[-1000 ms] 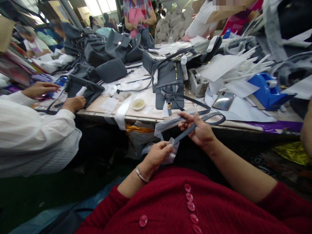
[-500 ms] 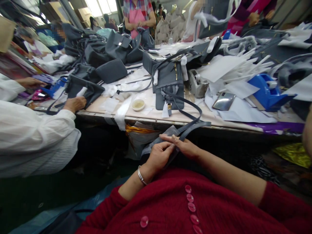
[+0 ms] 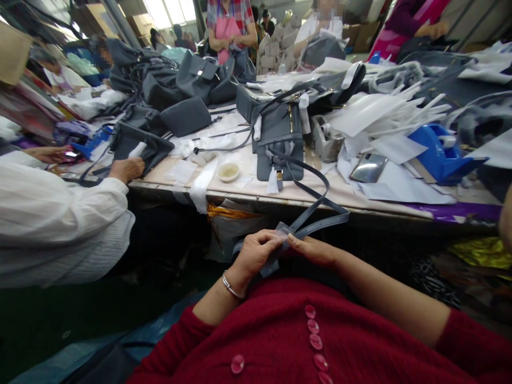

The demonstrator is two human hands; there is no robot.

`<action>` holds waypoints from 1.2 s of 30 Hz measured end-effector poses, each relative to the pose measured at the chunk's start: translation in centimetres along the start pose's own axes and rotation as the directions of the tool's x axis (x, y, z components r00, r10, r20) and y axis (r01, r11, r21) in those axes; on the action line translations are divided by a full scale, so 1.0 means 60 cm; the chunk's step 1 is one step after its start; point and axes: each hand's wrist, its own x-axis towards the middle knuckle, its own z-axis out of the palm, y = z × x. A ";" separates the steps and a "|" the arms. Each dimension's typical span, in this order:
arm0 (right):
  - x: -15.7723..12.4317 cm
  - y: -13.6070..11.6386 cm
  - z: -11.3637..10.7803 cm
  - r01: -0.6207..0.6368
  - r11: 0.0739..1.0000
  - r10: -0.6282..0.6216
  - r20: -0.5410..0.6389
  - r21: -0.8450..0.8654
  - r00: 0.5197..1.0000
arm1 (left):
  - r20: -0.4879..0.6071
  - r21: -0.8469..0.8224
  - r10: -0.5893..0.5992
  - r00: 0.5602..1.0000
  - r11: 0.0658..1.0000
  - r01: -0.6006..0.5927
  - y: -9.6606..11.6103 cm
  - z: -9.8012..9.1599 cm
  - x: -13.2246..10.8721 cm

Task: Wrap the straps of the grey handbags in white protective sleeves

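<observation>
A grey handbag (image 3: 279, 140) lies flat near the table's front edge. Its long grey strap (image 3: 320, 205) loops off the edge down to my lap. My left hand (image 3: 256, 252) is closed on the strap's end, which is wrapped in clear plastic film (image 3: 280, 230). My right hand (image 3: 314, 250) pinches the same wrapped strap just to the right, fingertips touching the left hand's. Both hands are below the table edge, in front of my red buttoned sweater.
A small dish (image 3: 228, 171), a phone (image 3: 368, 167), a blue tape dispenser (image 3: 440, 152), white paper strips and more grey bags (image 3: 184, 114) crowd the table (image 3: 248, 188). A person in white sleeves (image 3: 60, 218) works on a bag at my left. Other people stand at the far end.
My right hand dropped from table-edge height to meet the left hand in my lap. The strap now hangs in a loop off the edge, and the plastic has gathered round its end.
</observation>
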 end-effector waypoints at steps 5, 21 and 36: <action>-0.009 -0.005 -0.023 0.034 0.997 -0.031 -0.041 0.072 0.999 | -0.092 0.082 0.006 0.996 0.997 0.002 0.004 -0.004 -0.005; 0.056 -0.035 0.019 0.266 0.958 -0.282 -0.204 -0.103 0.937 | -0.186 -0.397 -0.099 0.978 0.918 0.017 0.003 -0.004 0.005; 0.112 -0.077 -0.014 0.326 0.945 -0.293 -0.369 0.028 0.882 | -0.243 -0.335 -0.114 0.963 0.942 0.027 0.023 -0.029 0.020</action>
